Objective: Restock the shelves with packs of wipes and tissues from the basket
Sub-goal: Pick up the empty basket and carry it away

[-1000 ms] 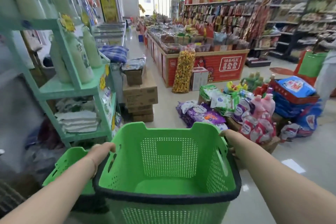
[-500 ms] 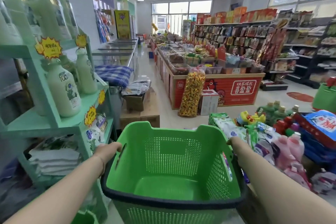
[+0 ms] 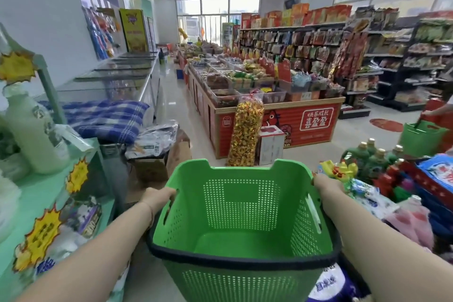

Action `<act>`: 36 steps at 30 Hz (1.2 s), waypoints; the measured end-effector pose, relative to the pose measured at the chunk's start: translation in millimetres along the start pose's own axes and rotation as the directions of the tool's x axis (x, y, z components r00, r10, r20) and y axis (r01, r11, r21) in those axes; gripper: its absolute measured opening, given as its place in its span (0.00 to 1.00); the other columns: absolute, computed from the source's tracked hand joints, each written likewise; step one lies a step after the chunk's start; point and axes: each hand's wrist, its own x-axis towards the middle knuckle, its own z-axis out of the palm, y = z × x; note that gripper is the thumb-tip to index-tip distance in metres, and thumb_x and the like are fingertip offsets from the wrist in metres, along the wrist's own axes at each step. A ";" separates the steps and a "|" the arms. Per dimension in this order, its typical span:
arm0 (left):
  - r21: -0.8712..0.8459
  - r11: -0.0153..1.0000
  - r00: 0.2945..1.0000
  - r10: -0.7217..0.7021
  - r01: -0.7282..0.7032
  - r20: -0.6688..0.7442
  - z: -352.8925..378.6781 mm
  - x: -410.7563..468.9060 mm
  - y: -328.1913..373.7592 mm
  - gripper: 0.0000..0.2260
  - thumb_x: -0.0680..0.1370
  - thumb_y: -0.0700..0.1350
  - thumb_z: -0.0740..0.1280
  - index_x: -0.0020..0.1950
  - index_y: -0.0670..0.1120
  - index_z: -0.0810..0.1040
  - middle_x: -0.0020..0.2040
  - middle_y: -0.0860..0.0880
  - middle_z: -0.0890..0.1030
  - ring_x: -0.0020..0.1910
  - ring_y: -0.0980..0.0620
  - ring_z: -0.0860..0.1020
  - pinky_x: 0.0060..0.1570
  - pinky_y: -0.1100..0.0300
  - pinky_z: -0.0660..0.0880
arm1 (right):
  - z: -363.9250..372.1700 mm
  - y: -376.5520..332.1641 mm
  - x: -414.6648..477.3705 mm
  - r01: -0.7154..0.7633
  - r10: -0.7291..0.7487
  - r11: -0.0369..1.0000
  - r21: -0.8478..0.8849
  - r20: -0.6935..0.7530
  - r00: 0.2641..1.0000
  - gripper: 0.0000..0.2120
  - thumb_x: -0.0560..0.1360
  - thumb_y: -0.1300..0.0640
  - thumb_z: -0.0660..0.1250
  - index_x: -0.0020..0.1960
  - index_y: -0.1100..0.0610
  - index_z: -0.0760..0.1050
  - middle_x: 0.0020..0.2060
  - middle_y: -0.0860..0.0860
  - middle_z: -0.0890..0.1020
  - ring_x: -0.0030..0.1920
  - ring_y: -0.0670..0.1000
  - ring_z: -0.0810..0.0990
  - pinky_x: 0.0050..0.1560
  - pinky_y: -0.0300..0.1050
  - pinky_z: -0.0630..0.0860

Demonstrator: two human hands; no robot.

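I carry a green perforated plastic basket (image 3: 242,213) with a dark rim in front of me, chest high. Nothing lies inside it. My left hand (image 3: 159,198) grips its left side at the handle slot. My right hand (image 3: 327,186) grips the right side, fingers hidden behind the wall. Packs of wipes and tissues (image 3: 367,196) lie piled on the floor to the right of the basket. A mint-green shelf (image 3: 41,191) with yellow price tags stands at my left, holding white bottles (image 3: 34,130) and white packs.
An aisle runs ahead between a glass freezer counter (image 3: 117,76) on the left and a red candy island (image 3: 279,120). Cardboard boxes (image 3: 157,164) and a blue checked cloth (image 3: 107,117) sit ahead left. Detergent bottles (image 3: 375,157) stand right. A person holding another green basket (image 3: 421,137) is at far right.
The basket has risen from floor level, away from a second green basket below it, and my view has lifted and moved forward along the aisle. Both hands keep their grip.
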 end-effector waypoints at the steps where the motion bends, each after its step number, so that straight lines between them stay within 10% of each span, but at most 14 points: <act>1: 0.000 1.000 1.000 0.013 -0.013 0.003 9.7 20.8 10.1 0.15 0.72 0.39 0.67 0.57 0.34 0.74 0.50 0.41 0.74 0.42 0.46 0.72 0.41 0.57 0.68 | 6.7 -11.0 16.8 0.006 -0.006 1.000 -0.012 -0.014 1.000 0.34 0.66 0.51 0.62 0.69 0.65 0.64 0.53 0.59 0.70 0.51 0.57 0.71 0.51 0.49 0.69; 11: 0.016 1.000 0.999 -0.023 0.022 0.043 101.3 215.0 119.7 0.22 0.71 0.42 0.67 0.63 0.35 0.71 0.56 0.41 0.74 0.51 0.44 0.72 0.49 0.52 0.69 | 83.4 -147.6 206.7 0.079 -0.085 0.989 -0.126 -0.044 0.995 0.26 0.69 0.51 0.62 0.62 0.65 0.71 0.56 0.62 0.78 0.52 0.60 0.77 0.50 0.50 0.73; 21: -0.075 0.997 0.996 -0.008 0.001 -0.089 131.4 385.0 213.0 0.08 0.73 0.41 0.68 0.41 0.41 0.68 0.39 0.45 0.70 0.38 0.51 0.68 0.57 0.48 0.70 | 203.5 -313.2 330.5 0.216 -0.214 0.968 -0.125 0.035 0.976 0.27 0.72 0.52 0.63 0.67 0.64 0.67 0.59 0.61 0.76 0.57 0.63 0.74 0.58 0.55 0.72; 25: -0.077 0.997 0.991 0.010 -0.020 -0.132 120.9 480.3 244.7 0.14 0.74 0.42 0.67 0.55 0.38 0.69 0.50 0.42 0.73 0.48 0.46 0.71 0.49 0.53 0.69 | 267.8 -371.1 376.7 0.277 -0.273 0.955 -0.109 0.050 0.961 0.08 0.76 0.55 0.62 0.53 0.56 0.69 0.48 0.56 0.73 0.48 0.59 0.71 0.53 0.50 0.69; 31: -0.075 0.997 0.992 0.017 -0.027 -0.127 96.2 622.1 306.1 0.24 0.70 0.44 0.68 0.63 0.35 0.71 0.57 0.38 0.75 0.53 0.42 0.74 0.51 0.50 0.73 | 365.8 -463.5 432.8 0.225 -0.221 0.970 -0.088 0.060 0.973 0.28 0.72 0.50 0.62 0.67 0.63 0.68 0.60 0.61 0.75 0.55 0.63 0.75 0.60 0.55 0.72; 36: -0.064 0.996 0.986 0.053 -0.063 -0.155 88.6 721.5 351.1 0.16 0.72 0.41 0.66 0.56 0.34 0.72 0.42 0.42 0.71 0.39 0.49 0.69 0.34 0.59 0.66 | 434.6 -531.6 480.4 0.219 -0.213 0.973 -0.074 0.084 0.973 0.31 0.72 0.49 0.62 0.71 0.63 0.64 0.65 0.60 0.72 0.59 0.63 0.73 0.61 0.54 0.71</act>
